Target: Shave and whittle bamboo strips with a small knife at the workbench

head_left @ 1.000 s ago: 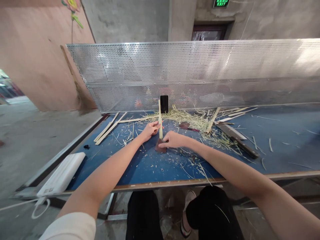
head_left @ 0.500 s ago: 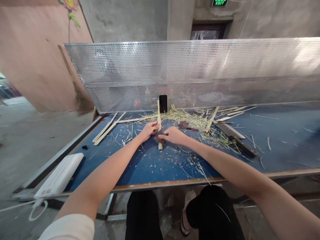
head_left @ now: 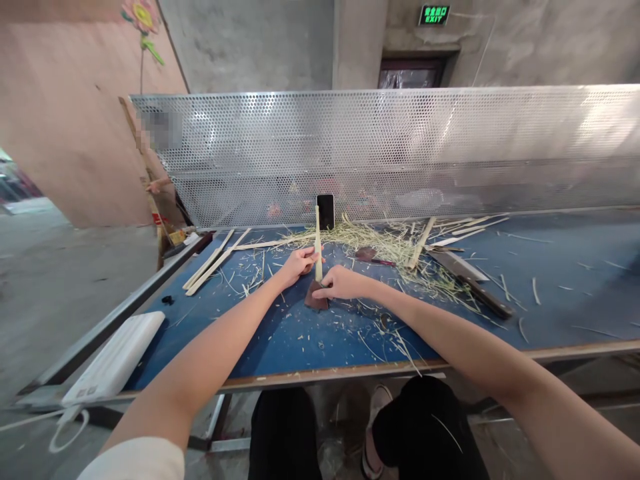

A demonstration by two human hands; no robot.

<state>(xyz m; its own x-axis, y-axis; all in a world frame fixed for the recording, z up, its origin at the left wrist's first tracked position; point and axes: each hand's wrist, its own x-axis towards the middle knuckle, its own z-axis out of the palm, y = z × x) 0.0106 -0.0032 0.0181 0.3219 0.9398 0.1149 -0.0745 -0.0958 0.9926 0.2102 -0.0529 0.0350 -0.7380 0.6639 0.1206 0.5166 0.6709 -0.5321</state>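
Note:
A pale, narrow bamboo strip (head_left: 318,232) points away from me over the middle of the blue table (head_left: 280,340). My left hand (head_left: 299,264) is closed around it near the middle. Just right of it and closer to me, my right hand (head_left: 345,283) pinches a dark brown flat piece (head_left: 316,297), like leather or sandpaper. This piece covers the strip's near end, so I cannot see how it wraps there. A second brown piece (head_left: 366,254) lies to the right, beside a thin dark red-handled item (head_left: 384,263).
Thin shavings (head_left: 380,237) are heaped behind my hands. A wide-bladed knife (head_left: 470,280) lies right, near loose strips (head_left: 465,233). A phone (head_left: 325,211) leans on the perforated metal screen (head_left: 280,153). Left are more strips (head_left: 215,263) and a white power strip (head_left: 117,353). Another person's hand (head_left: 157,186) shows behind.
My right hand and the brown piece have slid toward me along the strip, now over its near end. My left hand stays about the same. Another person's hand has appeared at the left.

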